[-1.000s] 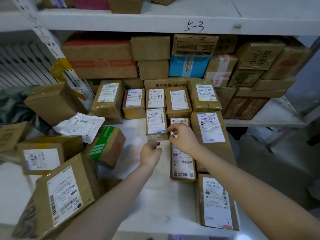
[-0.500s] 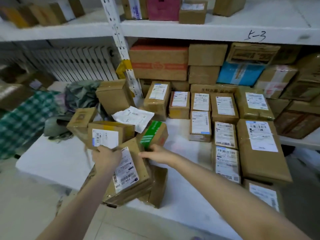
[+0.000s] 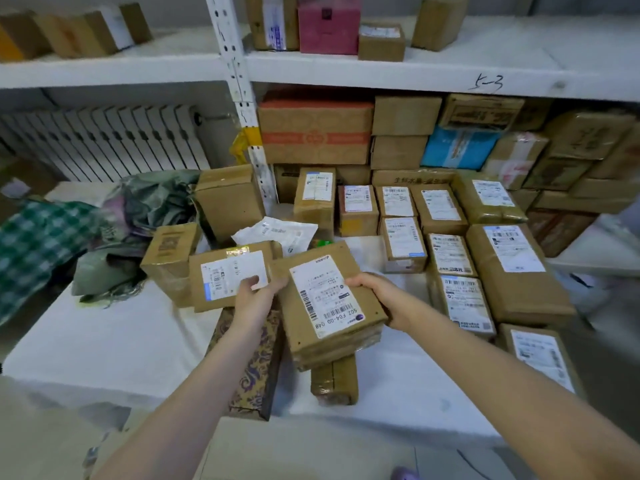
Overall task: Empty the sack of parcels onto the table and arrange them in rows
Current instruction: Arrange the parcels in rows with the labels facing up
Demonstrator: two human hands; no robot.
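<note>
Fingers (image 3: 358,281): both sets were curled round the flat parcel (image 3: 329,306); the left hand (image 3: 254,301) gripped its left edge and the right hand (image 3: 379,296) its right edge.
Parcel's place: centre of the frame, held tilted and label-up over the white table (image 3: 104,337), above a patterned box (image 3: 258,368) and a small taped parcel (image 3: 334,381).
Handling: it looked like thin, stiff cardboard, probably light. The glossy tape could be slippery, so opposite edges seemed the safest hold, and the corners might crush.
Rows: right of centre, labelled parcels (image 3: 450,254) lay label-up, side by side, in lines running back toward the shelving.
Loose heap: left of centre, unsorted boxes (image 3: 228,275) sat at odd angles with a white mailer bag (image 3: 277,233) behind them.
Sack: a green sack (image 3: 138,216) lay crumpled on the table at middle left. Its mouth was hidden, so whether anything remained inside could not be told.
Shelves: the lower bay (image 3: 398,147) at upper right was stacked tight with cartons; the top shelf held a pink box (image 3: 329,26) among more cartons.
</note>
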